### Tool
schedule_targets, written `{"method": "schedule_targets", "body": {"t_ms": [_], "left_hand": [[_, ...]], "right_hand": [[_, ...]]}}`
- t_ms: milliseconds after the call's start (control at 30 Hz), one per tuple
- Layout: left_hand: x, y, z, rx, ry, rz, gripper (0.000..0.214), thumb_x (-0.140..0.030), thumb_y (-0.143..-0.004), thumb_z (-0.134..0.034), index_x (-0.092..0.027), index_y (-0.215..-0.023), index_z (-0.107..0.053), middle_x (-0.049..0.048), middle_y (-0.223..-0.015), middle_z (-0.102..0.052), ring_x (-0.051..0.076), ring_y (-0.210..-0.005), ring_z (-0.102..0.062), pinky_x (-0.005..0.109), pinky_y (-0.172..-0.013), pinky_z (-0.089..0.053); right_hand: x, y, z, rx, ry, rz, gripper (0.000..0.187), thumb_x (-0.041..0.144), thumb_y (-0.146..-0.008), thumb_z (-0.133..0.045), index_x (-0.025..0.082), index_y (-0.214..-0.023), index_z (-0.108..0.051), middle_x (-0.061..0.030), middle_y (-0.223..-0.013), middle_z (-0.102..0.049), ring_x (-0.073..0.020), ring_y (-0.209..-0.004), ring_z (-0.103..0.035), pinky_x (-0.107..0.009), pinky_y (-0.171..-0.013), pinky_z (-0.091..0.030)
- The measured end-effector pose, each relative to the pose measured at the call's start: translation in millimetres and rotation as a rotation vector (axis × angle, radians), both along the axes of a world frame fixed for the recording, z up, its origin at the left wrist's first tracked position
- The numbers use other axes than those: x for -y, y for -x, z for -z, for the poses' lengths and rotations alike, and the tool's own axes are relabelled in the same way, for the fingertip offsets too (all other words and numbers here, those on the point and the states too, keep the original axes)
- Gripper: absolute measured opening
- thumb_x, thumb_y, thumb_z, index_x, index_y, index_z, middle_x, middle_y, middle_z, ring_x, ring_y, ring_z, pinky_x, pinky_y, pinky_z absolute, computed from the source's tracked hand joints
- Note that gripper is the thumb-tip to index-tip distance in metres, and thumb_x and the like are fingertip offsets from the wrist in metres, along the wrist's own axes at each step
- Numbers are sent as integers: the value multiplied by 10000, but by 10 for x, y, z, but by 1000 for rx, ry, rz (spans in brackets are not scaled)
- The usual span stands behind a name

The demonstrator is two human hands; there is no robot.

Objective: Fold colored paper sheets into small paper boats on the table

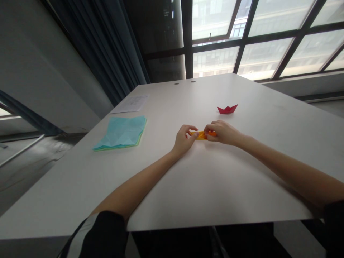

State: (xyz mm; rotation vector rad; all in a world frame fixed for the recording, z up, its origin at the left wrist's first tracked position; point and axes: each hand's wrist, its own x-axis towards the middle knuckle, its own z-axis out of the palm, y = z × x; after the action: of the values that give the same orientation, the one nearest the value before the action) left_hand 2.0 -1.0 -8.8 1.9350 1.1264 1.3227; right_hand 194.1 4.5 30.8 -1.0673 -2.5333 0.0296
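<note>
Between my two hands is a small piece of folded orange paper (201, 135), just above or on the white table. My left hand (185, 139) pinches its left end with thumb and fingers. The right end is in the grip of my right hand (220, 132), whose fingers cover part of the folds. How the paper is folded in the middle is too small to make out. A red paper boat (227, 109) stands upright a little beyond my right hand, apart from it.
A stack of light-blue and green paper sheets (125, 132) lies on the left of the white table (172, 200). Behind it is a printed white sheet (130, 104). Two round cable holes sit near the far edge. A blue curtain (104, 46) and windows stand beyond.
</note>
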Motion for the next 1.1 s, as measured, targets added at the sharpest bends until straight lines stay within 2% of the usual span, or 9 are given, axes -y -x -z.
{"method": "schedule_targets", "body": {"t_ms": [100, 267, 433, 767, 1100], "left_hand": [[16, 0, -5, -167, 20, -25, 82, -246, -719, -593, -168, -730, -617, 13, -798, -587, 89, -631, -499, 203, -582, -410], [51, -7, -25, -303, 79, 8, 168, -312, -704, -610, -164, -779, -638, 6, -747, -634, 101, -617, -520, 218, -596, -428], [64, -7, -11, -339, 62, 28, 267, -374, -683, -630, -167, -850, -650, 18, -803, -655, 127, -696, -555, 237, -651, -438], [60, -6, 11, -361, 32, 45, 336, -399, -641, -659, -170, -887, -650, 26, -838, -660, 137, -713, -555, 256, -682, -453], [42, 21, 32, -380, -4, 94, 362, -415, -647, -656, -174, -915, -625, 28, -882, -655, 151, -755, -567, 283, -724, -458]], "right_hand": [[25, 23, 15, 92, 49, -16, 121, 239, -760, -516, 174, -773, -617, -62, -693, -611, -165, -628, -532, -287, -672, -379], [38, 21, 29, 113, 103, -33, 195, 289, -822, -443, 178, -881, -592, -80, -773, -639, -200, -761, -556, -323, -742, -380], [48, -20, -17, 94, 146, -58, 312, 378, -792, -487, 194, -1038, -540, -76, -829, -657, -229, -837, -546, -359, -764, -377], [29, -25, -15, 19, 217, -87, 359, 388, -736, -534, 210, -1047, -532, -60, -870, -677, -242, -884, -541, -376, -779, -376], [36, 46, 81, 76, 183, -1, 532, 378, -659, -589, 197, -1140, -451, -59, -792, -660, -276, -937, -491, -400, -803, -375]]}}
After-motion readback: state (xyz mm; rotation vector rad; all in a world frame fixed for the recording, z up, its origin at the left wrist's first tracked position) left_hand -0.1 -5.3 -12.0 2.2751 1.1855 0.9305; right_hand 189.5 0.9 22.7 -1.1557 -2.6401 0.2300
